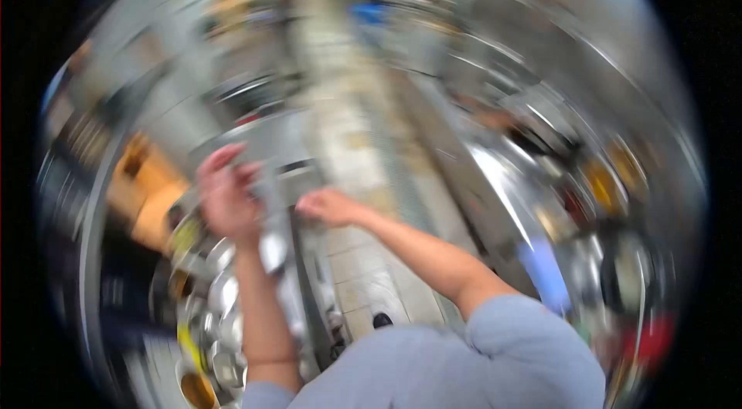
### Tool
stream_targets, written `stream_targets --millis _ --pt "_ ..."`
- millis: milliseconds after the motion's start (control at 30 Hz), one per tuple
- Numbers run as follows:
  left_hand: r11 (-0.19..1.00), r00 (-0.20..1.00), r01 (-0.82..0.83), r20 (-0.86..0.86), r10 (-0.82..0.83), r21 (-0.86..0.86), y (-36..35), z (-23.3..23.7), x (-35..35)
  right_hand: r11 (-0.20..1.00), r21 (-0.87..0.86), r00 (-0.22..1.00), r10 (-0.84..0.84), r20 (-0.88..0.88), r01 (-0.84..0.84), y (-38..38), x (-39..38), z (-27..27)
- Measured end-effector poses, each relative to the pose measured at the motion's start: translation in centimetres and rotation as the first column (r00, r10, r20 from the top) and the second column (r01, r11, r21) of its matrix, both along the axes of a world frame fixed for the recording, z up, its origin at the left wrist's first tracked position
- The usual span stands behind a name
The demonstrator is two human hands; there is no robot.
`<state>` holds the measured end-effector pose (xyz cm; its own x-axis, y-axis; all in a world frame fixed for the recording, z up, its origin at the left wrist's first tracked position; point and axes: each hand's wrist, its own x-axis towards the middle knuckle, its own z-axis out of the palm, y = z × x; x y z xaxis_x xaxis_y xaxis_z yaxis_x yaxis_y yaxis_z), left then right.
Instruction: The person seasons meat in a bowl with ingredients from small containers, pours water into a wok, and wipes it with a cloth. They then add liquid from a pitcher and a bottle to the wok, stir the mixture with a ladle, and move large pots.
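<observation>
My left hand (230,192) is raised over the left counter, palm partly turned up and fingers apart and bent. It is open, with nothing visible in it. Beneath and beside it are several shiny metal bowls or lids (222,293), blurred. My right hand (328,206) reaches across in front of me near the edge of that counter, above the tiled floor. Its fingers are curled in, and no object shows in or around them. Motion blur smears the finer detail.
A narrow tiled aisle (359,254) runs ahead between two counters. Along the right, a metal counter (495,169) bears pans and containers, including a yellow one (601,181). A blue object (369,13) is farther off. An orange-brown box-like thing (151,196) stands at left.
</observation>
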<state>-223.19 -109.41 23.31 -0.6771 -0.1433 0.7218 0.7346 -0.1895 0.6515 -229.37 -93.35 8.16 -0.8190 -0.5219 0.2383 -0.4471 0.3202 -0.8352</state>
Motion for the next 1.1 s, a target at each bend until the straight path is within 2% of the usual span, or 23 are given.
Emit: stream_targets --millis 33,67,133,167,200,233,267,300,333,367,433,467,500,533,567,633,700,767,833,867,933,1033,1100 --pt "0.993 0.971 0.113 0.206 -0.118 0.038 1.7 -2.7 -0.8 0.995 0.029 0.985 -0.096 0.142 0.093 6.5 4.3 -3.3" --pt "0.983 0.953 0.186 0.243 -0.182 0.007 4.0 -6.1 -1.2 0.952 0.031 0.947 -0.306 0.101 0.304 13.1 9.4 -6.7" --pt "0.926 0.888 0.338 0.382 -0.256 -0.165 9.0 -13.3 0.1 0.701 -0.23 0.662 -0.714 -0.229 0.675 25.9 19.9 -12.9" --pt "0.871 0.819 0.407 0.531 -0.216 -0.275 10.7 -17.5 0.9 0.516 0.071 0.52 -0.853 -0.053 0.854 32.0 28.3 -9.8" --pt "0.814 0.739 0.498 0.637 -0.219 -0.298 11.7 -23.7 0.6 0.181 0.303 0.217 -0.972 -0.089 0.936 36.9 36.0 -10.0" --pt "0.678 0.69 0.617 0.688 -0.224 -0.399 11.7 -31.0 -1.1 -0.094 -0.086 -0.105 -0.986 -0.128 0.992 41.4 43.9 -9.4" --pt "0.634 0.605 0.667 0.781 -0.155 -0.391 13.4 -35.3 0.2 -0.469 0.031 -0.418 -0.812 -0.408 0.882 43.5 51.3 -5.4" --pt "0.457 0.63 0.714 0.771 -0.089 -0.531 16.3 -36.2 3.5 -0.664 0.023 -0.545 -0.632 -0.551 0.747 47.9 59.2 -5.5" --pt "0.334 0.681 0.712 0.724 -0.113 -0.618 17.6 -39.4 4.7 -0.842 0.219 -0.609 -0.513 -0.604 0.493 49.7 64.9 -4.6" --pt "0.33 0.675 0.719 0.728 -0.12 -0.612 19.1 -41.6 5.6 -0.9 0.294 -0.605 -0.434 -0.667 0.321 51.5 69.7 -5.4" --pt "-0.119 0.476 0.876 0.877 0.064 -0.467 21.6 -44.4 7.6 -0.889 0.417 -0.601 -0.441 -0.667 0.19 54.3 76.7 -8.0" --pt "-0.121 0.471 0.879 0.88 0.067 -0.461 23.0 -44.6 9.1 -0.783 0.59 -0.595 -0.573 -0.564 0.195 55.2 79.4 -9.5" --pt "-0.265 0.468 0.868 0.872 0.147 -0.421 25.0 -44.6 10.4 -0.647 0.736 -0.589 -0.68 -0.437 0.201 56.2 81.2 -10.1" --pt "-0.403 0.473 0.842 0.85 0.23 -0.36 26.1 -44.4 11.6 -0.642 0.74 -0.587 -0.683 -0.434 0.2 56.9 82.2 -10.1" --pt "-0.405 0.471 0.843 0.849 0.237 -0.354 27.1 -45.6 12.3 -0.564 0.769 -0.569 -0.753 -0.331 0.299 57.5 82.6 -10.1" --pt "-0.256 0.449 0.864 0.893 0.003 -0.434 29.3 -49.2 12.9 -0.469 0.789 -0.534 -0.817 -0.218 0.396 58.1 82.9 -9.8" --pt "-0.251 0.432 0.874 0.902 0.01 -0.416 33.0 -47.1 16.3 -0.428 0.707 -0.415 -0.886 -0.205 0.564 58.4 83.6 -9.1" --pt "-0.248 0.414 0.883 0.91 0.016 -0.398 36.3 -46.7 18.4 -0.389 0.68 -0.394 -0.906 -0.157 0.622 59.1 84.3 -8.6" --pt "-0.427 0.437 0.816 0.899 0.011 -0.391 39.4 -49.2 20.0 -0.348 0.598 -0.429 -0.903 -0.007 0.722 59.0 84.3 -6.8" --pt "-0.425 0.428 0.821 0.904 0.016 -0.381 41.0 -51.4 20.7 -0.344 0.607 -0.426 -0.905 -0.009 0.717 59.2 84.1 -6.5" --pt "-0.597 0.493 0.687 0.869 -0.035 -0.414 43.9 -55.2 21.9 -0.415 0.593 -0.536 -0.843 0.034 0.69 59.7 83.4 -6.4" --pt "-0.629 0.603 0.448 0.734 -0.312 -0.635 48.4 -56.6 26.2 -0.462 0.584 -0.591 -0.806 0.037 0.667 60.7 82.4 -8.3" --pt "-0.62 0.582 0.508 0.769 -0.265 -0.598 51.4 -56.9 29.9 -0.444 0.571 -0.588 -0.804 0.086 0.691 61.1 82.5 -11.4"
